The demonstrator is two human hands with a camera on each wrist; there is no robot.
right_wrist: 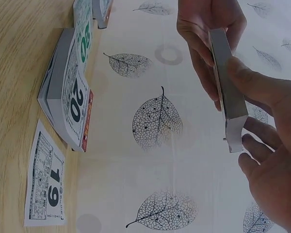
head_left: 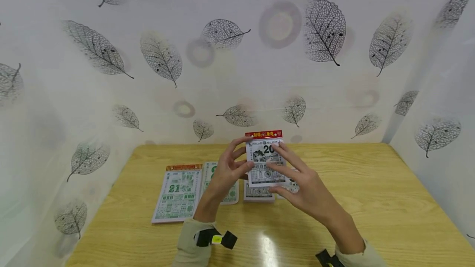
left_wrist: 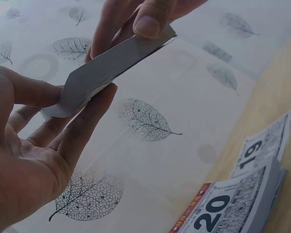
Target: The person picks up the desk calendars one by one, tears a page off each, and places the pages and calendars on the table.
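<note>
Both hands hold a small tear-off calendar [head_left: 265, 160] with a red header strip and a black 20, raised above the table and facing the head camera. My left hand [head_left: 226, 170] grips its left side, thumb on the front and other fingers partly hidden behind. From the right, my right hand [head_left: 306, 184] has fingertips across the printed face and its thumb along the bottom edge. In the right wrist view the thumb of the right hand [right_wrist: 276, 131] presses the thick page edge. Beneath lie another 20 calendar [right_wrist: 72, 104] and a thin sheet marked 19 [right_wrist: 46, 179].
On the table [head_left: 334, 217] to the left lies a larger calendar [head_left: 182, 195] with a green 21. Next to it is another green-printed calendar [head_left: 231, 195], partly covered by the left hand. A leaf-patterned sheet [head_left: 237, 73] hangs behind the table.
</note>
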